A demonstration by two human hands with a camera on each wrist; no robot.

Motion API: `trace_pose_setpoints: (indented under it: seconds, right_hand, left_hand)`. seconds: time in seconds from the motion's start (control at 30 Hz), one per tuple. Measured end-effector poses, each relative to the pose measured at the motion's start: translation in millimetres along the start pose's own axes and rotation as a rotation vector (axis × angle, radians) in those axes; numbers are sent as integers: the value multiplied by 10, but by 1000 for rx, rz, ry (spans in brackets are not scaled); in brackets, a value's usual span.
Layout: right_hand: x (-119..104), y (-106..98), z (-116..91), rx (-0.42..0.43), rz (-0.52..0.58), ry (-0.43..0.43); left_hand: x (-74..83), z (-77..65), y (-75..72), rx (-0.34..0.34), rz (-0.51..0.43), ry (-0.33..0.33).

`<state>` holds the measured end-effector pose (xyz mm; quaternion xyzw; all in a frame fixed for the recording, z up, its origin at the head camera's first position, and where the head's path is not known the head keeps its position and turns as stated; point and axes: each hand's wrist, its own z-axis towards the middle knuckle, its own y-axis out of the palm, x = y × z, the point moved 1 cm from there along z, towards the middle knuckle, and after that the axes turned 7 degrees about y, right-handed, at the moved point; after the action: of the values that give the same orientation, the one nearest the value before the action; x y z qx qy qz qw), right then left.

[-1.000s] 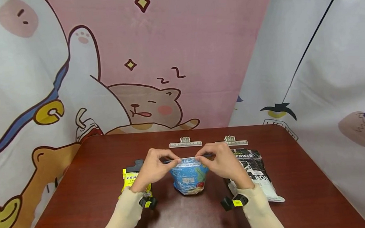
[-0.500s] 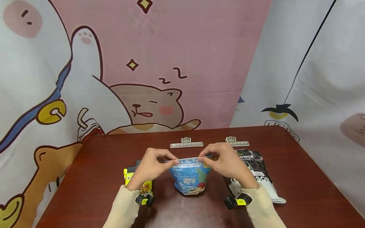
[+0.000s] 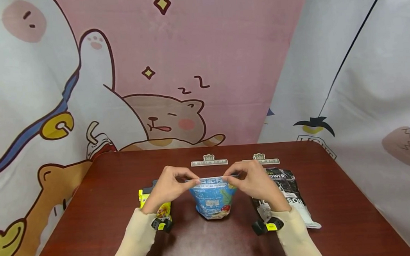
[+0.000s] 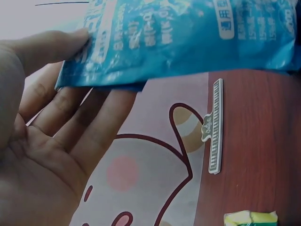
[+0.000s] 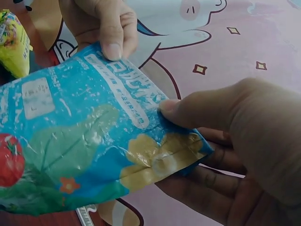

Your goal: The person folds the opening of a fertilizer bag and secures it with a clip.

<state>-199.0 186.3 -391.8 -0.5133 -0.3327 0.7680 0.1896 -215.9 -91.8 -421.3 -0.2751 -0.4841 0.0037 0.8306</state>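
A blue printed plastic bag [image 3: 212, 202] stands upright at the middle of the table, its top edge stretched flat between both hands. My left hand [image 3: 171, 188] pinches the top left corner between thumb and fingers. At the opposite corner, my right hand [image 3: 252, 184] does the same. In the right wrist view the bag [image 5: 80, 122] shows a tomato, leaves and yellow flowers, with the right thumb [image 5: 188, 108] pressed on its front. The left wrist view shows the left thumb [image 4: 51, 49] on the bag [image 4: 178, 47], with the fingers behind it.
Two clips with a piano-key pattern, a left one [image 3: 209, 162] and a right one [image 3: 267, 161], lie behind the bag. A yellow packet [image 3: 165, 210] is partly behind the left arm. A black-and-white soil bag [image 3: 293, 195] lies at right, partly covered by the right arm.
Over the last second the hands have slid slightly apart along the bag's top edge, showing more of it between them. Since half a second ago they have stayed almost still.
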Motion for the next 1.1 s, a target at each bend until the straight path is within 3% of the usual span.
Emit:
trace_pose_setpoints:
  seconds: [0.43,0.73,1.1]
  right_hand:
    - [47,-59,-6,28,38,25]
    - [83,-96,-26,-18,59,37]
    - [117,-107,-12,2,78,55]
  left_hand:
    - [-29,-2,-34,9,-21,4]
    - [-56,-26,-102,-55,-26,-36]
    - [-93,-22,-91,15,-49,-34]
